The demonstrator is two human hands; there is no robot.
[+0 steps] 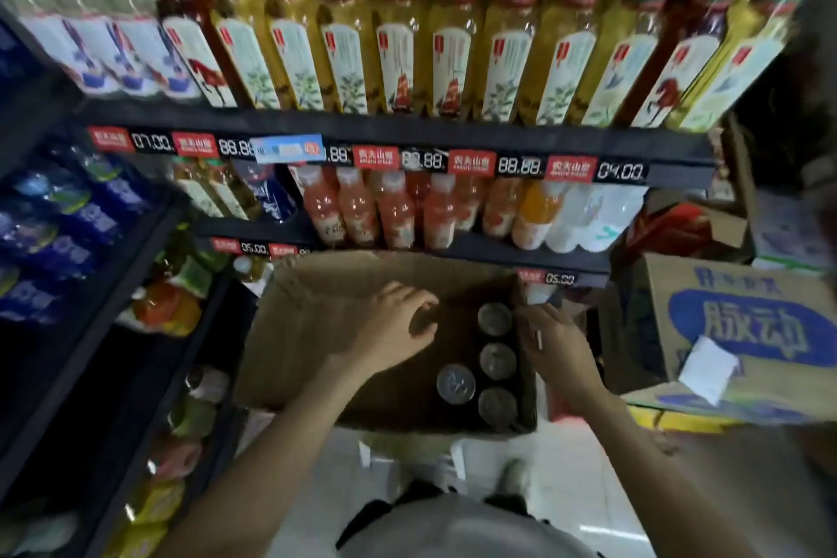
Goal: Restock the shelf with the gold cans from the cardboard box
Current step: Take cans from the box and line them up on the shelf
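While only the head view is being offered, the cardboard box (317, 331) is being seen below the shelf (398, 136), open at the top, with four cans (497, 359) standing upright in its right part: three in a row along the right wall and one (455, 383) just beside them to the left. Their lids are being shown as dull silver; the gold sides are being hidden by the box. The left hand (398, 331) is being held inside the box with fingers curled loosely, nothing being gripped. The right hand (550, 342) is being rested at the right wall of the box; whether the wall is being gripped cannot be told. The cans are being judged rigid, smooth, probably full and fairly heavy, so each is best being taken round the upper side wall, not by the lid.
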